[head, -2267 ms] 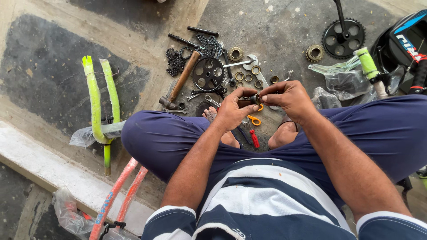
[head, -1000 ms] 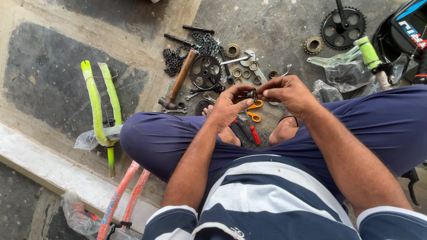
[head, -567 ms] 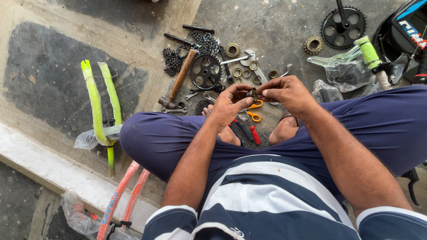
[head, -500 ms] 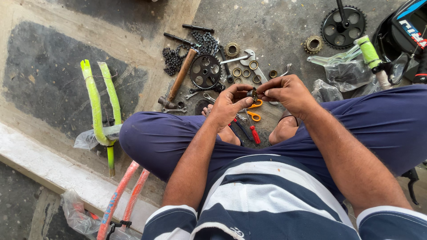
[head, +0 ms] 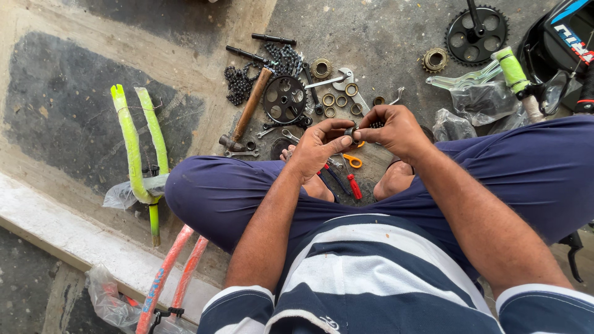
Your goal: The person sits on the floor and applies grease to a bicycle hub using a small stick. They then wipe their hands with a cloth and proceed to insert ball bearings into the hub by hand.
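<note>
both hands meet above the crossed legs — left hand [head: 318, 147] and right hand [head: 396, 128] pinch a small dark part [head: 351, 131] between fingertips, hammer [head: 246, 112] lying nearby.

- My left hand [head: 318, 148]: forearm reaching forward over my crossed legs, fingers curled, thumb and forefinger pinched.
- My right hand [head: 396, 131]: wrist bent inward, fingertips pinched, meeting the left's fingertips.

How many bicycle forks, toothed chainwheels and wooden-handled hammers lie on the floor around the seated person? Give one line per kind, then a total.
Bicycle forks: 2, the green fork and the orange fork
Toothed chainwheels: 2, the large chainwheel and the small chainwheel
Wooden-handled hammers: 1, the hammer
Total: 5
</note>
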